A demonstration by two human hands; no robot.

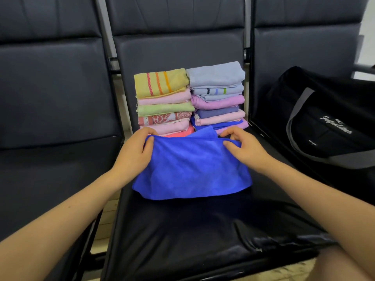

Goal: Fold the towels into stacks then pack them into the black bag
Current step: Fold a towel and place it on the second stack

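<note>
Both hands pinch the top edge of a blue towel (190,169), L hand (134,151) at its left corner, R hand (245,151) at its right, thumbs in front, fingers curled behind. Towel hangs w/ bottom edge draped on the black seat (182,230). Just behind it, 2 stacks of folded towels side by side: left stack (164,104) topped by a yellow striped one, right stack (218,96) topped by pale blue-grey. Black bag (324,122) w/ grey straps sits on next seat to the right, apart from stacks.
</note>
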